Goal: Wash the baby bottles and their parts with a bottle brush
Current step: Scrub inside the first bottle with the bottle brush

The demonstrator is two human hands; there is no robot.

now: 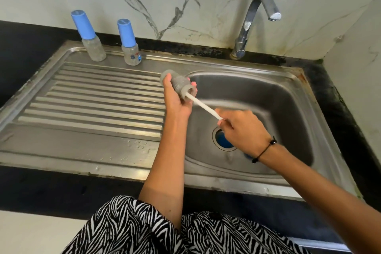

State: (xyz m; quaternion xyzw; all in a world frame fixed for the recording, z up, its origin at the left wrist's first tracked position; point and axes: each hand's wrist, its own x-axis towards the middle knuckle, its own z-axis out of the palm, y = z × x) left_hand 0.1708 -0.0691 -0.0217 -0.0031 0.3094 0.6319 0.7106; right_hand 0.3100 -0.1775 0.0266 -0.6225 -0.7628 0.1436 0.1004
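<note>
Fingers [192, 85] of our left hand [177, 97] curl around a clear, rounded plastic bottle [178, 83] over the steel sink [268, 109] rim; our right hand [241, 132] pinches the white brush handle [203, 106] entering its neck. Two blue-capped bottles [129, 43] stand behind.

Your arms are bare; a thin black cord bracelet [266, 149] with what looks like a bead circles your right wrist, and you wear a zebra-striped black-and-white garment [144, 231].

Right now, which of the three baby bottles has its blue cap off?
The bottle gripped in the left hand, tilted over the sink edge with the brush inside. The two bottles behind stand capped.
</note>
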